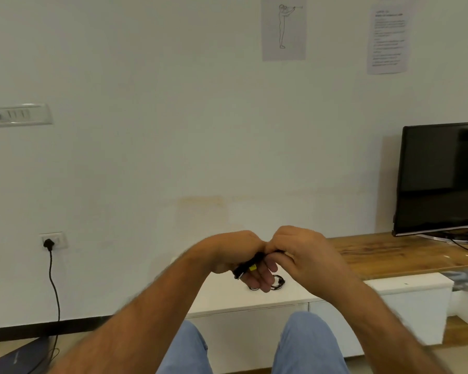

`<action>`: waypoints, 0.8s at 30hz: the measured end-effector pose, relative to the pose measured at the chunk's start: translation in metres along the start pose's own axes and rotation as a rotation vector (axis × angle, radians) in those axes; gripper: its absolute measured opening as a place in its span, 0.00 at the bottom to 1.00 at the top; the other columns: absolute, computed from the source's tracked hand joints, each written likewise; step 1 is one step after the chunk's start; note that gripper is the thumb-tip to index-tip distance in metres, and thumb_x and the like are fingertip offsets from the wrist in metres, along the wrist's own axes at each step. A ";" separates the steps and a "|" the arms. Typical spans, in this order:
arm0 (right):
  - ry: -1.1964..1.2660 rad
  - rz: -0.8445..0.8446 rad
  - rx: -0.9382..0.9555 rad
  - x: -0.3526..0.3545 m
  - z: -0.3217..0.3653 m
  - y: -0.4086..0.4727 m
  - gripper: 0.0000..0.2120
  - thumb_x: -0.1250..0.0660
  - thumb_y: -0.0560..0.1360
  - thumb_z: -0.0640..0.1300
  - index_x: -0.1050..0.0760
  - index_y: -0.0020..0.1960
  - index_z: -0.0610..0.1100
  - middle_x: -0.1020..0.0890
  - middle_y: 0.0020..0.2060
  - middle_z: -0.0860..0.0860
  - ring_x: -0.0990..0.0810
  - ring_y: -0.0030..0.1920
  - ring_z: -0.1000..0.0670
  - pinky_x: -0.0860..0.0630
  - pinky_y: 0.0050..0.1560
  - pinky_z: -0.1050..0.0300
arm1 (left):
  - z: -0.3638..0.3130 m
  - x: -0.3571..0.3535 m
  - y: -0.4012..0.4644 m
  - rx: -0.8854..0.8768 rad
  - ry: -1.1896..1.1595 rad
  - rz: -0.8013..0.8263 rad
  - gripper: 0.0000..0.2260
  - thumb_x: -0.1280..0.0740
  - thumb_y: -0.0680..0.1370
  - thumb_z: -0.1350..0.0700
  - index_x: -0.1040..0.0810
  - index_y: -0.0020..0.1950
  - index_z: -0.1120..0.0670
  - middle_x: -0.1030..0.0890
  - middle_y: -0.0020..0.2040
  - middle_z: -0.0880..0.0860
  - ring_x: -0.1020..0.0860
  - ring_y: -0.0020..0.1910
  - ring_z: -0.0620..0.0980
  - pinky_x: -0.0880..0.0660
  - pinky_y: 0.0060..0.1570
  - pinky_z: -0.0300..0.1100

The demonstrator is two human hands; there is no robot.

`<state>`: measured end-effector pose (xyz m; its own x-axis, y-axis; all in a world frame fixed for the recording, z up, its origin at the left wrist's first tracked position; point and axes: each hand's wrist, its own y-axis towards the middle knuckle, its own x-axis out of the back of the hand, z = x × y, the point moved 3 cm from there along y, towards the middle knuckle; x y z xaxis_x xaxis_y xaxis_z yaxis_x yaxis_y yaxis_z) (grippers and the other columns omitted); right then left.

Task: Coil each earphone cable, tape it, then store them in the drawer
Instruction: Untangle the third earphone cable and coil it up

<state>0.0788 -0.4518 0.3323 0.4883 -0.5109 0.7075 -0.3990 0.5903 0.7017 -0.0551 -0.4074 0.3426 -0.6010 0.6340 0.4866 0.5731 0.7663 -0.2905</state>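
I think I am taping now: my left hand [237, 252] and right hand [299, 251] fingers both pinch the black earphone cable [247, 264], with more coils [277, 283] on the counter [227, 298] just below, so next I wrap tight.

White wall, wooden shelf, dark screen.
A television [441, 179] stands on the wooden shelf [405, 252]; a black plug [49, 242] sits in the wall socket [61, 240].
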 end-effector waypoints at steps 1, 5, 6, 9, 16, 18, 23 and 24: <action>-0.014 -0.026 0.036 0.001 0.000 0.000 0.10 0.39 0.74 0.46 0.19 0.42 0.50 0.23 0.35 0.57 0.25 0.34 0.54 0.28 0.34 0.58 | 0.000 -0.001 -0.002 0.019 -0.017 0.023 0.15 0.47 0.82 0.56 0.24 0.45 0.61 0.18 0.35 0.55 0.18 0.35 0.52 0.22 0.32 0.37; 0.011 -0.118 0.080 0.004 -0.004 0.000 0.07 0.37 0.76 0.45 0.20 0.47 0.49 0.21 0.38 0.57 0.25 0.36 0.57 0.29 0.37 0.63 | 0.002 0.001 -0.006 0.046 -0.084 0.111 0.29 0.53 0.82 0.39 0.26 0.39 0.58 0.20 0.31 0.55 0.18 0.32 0.51 0.27 0.26 0.35; 0.035 -0.127 0.081 0.005 -0.004 0.000 0.06 0.35 0.76 0.44 0.19 0.47 0.49 0.21 0.38 0.58 0.26 0.37 0.60 0.29 0.38 0.65 | 0.003 0.001 -0.006 0.042 -0.104 0.137 0.31 0.55 0.81 0.35 0.28 0.37 0.57 0.20 0.30 0.55 0.18 0.30 0.51 0.28 0.25 0.35; 0.133 -0.120 0.058 0.006 -0.004 0.001 0.06 0.36 0.77 0.45 0.19 0.48 0.50 0.25 0.37 0.65 0.26 0.38 0.64 0.31 0.41 0.71 | 0.003 0.000 -0.007 0.014 -0.144 0.174 0.31 0.58 0.78 0.32 0.35 0.31 0.55 0.23 0.27 0.54 0.20 0.27 0.50 0.29 0.23 0.35; 0.501 -0.100 -0.231 0.006 -0.013 -0.002 0.11 0.32 0.76 0.36 0.18 0.43 0.52 0.17 0.36 0.57 0.20 0.38 0.57 0.28 0.39 0.69 | 0.004 0.005 -0.006 -0.051 -0.245 0.210 0.28 0.51 0.77 0.33 0.40 0.25 0.50 0.30 0.24 0.51 0.24 0.24 0.48 0.32 0.21 0.35; 0.583 -0.085 -0.263 0.006 -0.013 -0.002 0.11 0.32 0.76 0.35 0.17 0.44 0.50 0.15 0.37 0.54 0.19 0.38 0.57 0.24 0.41 0.64 | 0.003 0.005 -0.006 -0.070 -0.281 0.211 0.27 0.48 0.76 0.34 0.39 0.24 0.50 0.31 0.24 0.50 0.25 0.23 0.47 0.32 0.20 0.35; 0.725 -0.207 -0.305 0.011 -0.014 0.000 0.10 0.33 0.77 0.36 0.16 0.49 0.48 0.14 0.44 0.55 0.16 0.50 0.55 0.21 0.53 0.60 | 0.001 0.007 -0.006 -0.105 -0.353 0.196 0.26 0.45 0.75 0.35 0.39 0.24 0.50 0.31 0.24 0.51 0.24 0.23 0.47 0.31 0.19 0.35; 0.747 -0.221 -0.314 0.011 -0.014 0.000 0.09 0.33 0.77 0.37 0.16 0.48 0.48 0.13 0.44 0.54 0.16 0.50 0.54 0.21 0.53 0.59 | 0.001 0.008 -0.006 -0.109 -0.356 0.194 0.26 0.45 0.74 0.34 0.39 0.24 0.50 0.31 0.24 0.51 0.24 0.23 0.47 0.31 0.19 0.35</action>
<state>0.0953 -0.4489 0.3388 0.9596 -0.1520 0.2369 -0.0532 0.7285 0.6830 -0.0634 -0.4071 0.3474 -0.6204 0.7764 0.1111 0.7386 0.6260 -0.2503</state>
